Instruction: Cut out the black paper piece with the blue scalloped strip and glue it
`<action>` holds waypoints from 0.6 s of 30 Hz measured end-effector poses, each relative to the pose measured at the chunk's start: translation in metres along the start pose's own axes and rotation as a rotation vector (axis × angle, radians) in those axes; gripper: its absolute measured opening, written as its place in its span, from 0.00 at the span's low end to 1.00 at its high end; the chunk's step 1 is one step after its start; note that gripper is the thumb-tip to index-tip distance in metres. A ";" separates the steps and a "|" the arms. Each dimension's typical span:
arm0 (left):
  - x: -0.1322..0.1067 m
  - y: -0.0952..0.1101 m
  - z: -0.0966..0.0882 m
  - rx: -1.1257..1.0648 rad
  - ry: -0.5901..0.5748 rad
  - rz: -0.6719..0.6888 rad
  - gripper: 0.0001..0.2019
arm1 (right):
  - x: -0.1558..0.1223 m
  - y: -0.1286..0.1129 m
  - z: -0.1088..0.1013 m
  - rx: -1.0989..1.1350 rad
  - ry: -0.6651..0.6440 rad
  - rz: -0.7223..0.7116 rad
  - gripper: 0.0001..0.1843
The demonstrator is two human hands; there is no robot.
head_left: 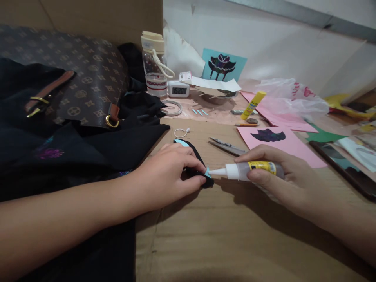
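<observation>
My left hand point(173, 168) pinches a black cut-out piece point(209, 182) with light blue parts, low over the cardboard. Part of the piece is hidden behind my fingers. In my right hand point(282, 176) lies a glue bottle point(242, 171) with a yellow label, tilted nearly flat. Its white nozzle points left and meets, or nearly meets, a small light blue tip point(207, 172) on the black piece; I cannot tell whether they touch. Beyond my hands lies a pair of tweezers point(226, 147).
A pink sheet point(302, 150) with a dark cut-out lies at right, near a yellow glue stick point(253, 105). Farther back are a bottle point(154, 66), a white clock point(178, 89) and a blue card point(239, 70). A brown patterned bag point(88, 86) and black cloth fill the left.
</observation>
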State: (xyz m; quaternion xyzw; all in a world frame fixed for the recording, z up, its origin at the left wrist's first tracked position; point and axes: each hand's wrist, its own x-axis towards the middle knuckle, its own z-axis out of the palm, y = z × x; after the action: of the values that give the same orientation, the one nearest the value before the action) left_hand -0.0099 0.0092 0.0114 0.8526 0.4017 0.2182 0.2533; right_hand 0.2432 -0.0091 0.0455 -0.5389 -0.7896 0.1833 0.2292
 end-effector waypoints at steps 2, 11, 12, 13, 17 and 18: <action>0.000 0.000 0.000 0.003 0.004 0.003 0.06 | 0.000 0.000 0.000 -0.004 -0.003 0.000 0.11; 0.000 0.000 -0.001 0.023 0.004 -0.001 0.06 | 0.002 -0.002 0.000 -0.017 -0.004 0.001 0.10; 0.000 0.000 -0.001 0.021 0.006 0.001 0.06 | 0.002 -0.002 0.000 -0.016 -0.005 -0.001 0.10; 0.000 0.000 -0.001 0.019 0.005 0.003 0.06 | 0.002 -0.002 0.000 -0.013 -0.003 -0.005 0.10; 0.000 0.000 0.000 0.010 0.006 0.003 0.06 | 0.002 -0.004 0.000 -0.010 -0.001 -0.014 0.10; 0.000 -0.001 0.000 0.008 0.005 0.003 0.06 | 0.003 -0.004 -0.001 -0.014 -0.009 -0.009 0.10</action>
State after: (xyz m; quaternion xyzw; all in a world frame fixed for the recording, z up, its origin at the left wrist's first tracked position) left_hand -0.0101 0.0098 0.0114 0.8536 0.4018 0.2193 0.2487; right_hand 0.2394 -0.0082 0.0488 -0.5362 -0.7943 0.1791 0.2224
